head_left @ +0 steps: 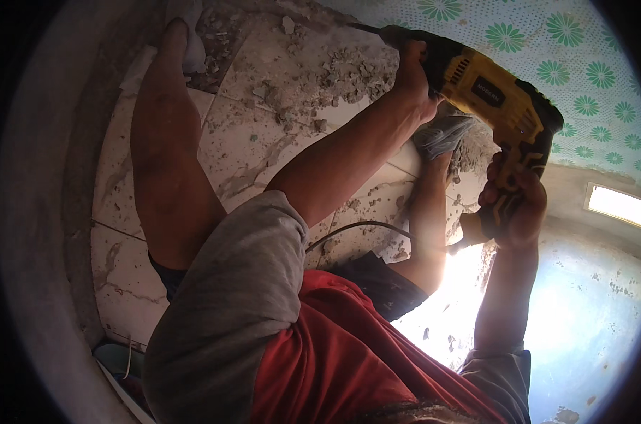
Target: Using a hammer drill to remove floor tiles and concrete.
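A yellow and black rotary hammer drill (pixel 486 92) is held across the upper right, its front end toward the upper left. Behind its chuck, my left hand (pixel 413 78) closes around the black front part. The fingers of my right hand (pixel 519 208) wrap the rear handle at the right. A thin dark bit (pixel 363 27) sticks out of the chuck and reaches the dusty, broken strip where the floor meets the patterned wall. Whether its tip is in contact cannot be made out through the dust. From the handle's lower end, a black power cord (pixel 366 224) runs leftward behind my arm.
Broken mortar rubble (pixel 313 81) lies along the foot of the green-flowered wall tiles (pixel 546 42). My bare legs are spread over marbled floor tiles (pixel 246 152) strewn with chips. Bright glare covers the floor at lower right. A plain wall (pixel 596 283) stands to the right.
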Demonstrator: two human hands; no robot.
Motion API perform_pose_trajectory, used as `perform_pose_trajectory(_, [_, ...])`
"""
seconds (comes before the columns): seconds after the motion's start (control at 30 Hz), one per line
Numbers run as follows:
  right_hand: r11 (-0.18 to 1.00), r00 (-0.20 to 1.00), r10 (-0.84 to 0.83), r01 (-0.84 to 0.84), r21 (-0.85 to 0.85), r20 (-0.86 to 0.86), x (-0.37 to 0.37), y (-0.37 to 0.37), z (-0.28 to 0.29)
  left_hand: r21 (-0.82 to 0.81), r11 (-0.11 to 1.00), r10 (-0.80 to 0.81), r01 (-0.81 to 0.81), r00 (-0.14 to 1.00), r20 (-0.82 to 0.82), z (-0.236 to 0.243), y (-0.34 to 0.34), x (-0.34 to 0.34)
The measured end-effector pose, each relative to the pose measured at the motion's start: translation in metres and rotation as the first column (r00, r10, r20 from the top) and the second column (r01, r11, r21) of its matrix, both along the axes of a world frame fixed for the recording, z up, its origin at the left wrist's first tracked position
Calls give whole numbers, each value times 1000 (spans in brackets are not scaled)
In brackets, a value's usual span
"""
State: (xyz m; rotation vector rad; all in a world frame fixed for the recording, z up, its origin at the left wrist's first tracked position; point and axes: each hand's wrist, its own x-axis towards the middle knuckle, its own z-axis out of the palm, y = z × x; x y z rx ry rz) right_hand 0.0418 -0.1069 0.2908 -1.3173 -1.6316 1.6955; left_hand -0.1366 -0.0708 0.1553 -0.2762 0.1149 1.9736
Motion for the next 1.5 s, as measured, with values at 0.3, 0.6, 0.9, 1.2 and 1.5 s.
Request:
perform_pose_trajectory(0.3, [998,999,51,-51,27,-10,-16,-4,2,147,988,58,-52,998,-37,-15,6,-10])
perform_pose_trajectory(0.6, [998,997,70,-70,6,-19,-9,4,2,69,996,61,-59,998,-27,-10,11,-5])
perform_pose_trajectory(0.9, [994,994,106,-108,-29,-39,-22,8,13,139,990,26,-19,998,-51,-7,10,-17])
perform_pose_trajectory(1.2, [993,995,92,-95,70,41,-15,-27,-14,121,988,104,-102,994,-16,-34,4,-10])
perform_pose_trajectory(1.5, [995,994,103,-103,-8,-46,-17,-3,-1,71,997,43,-43,999,-7,-18,8,-12])
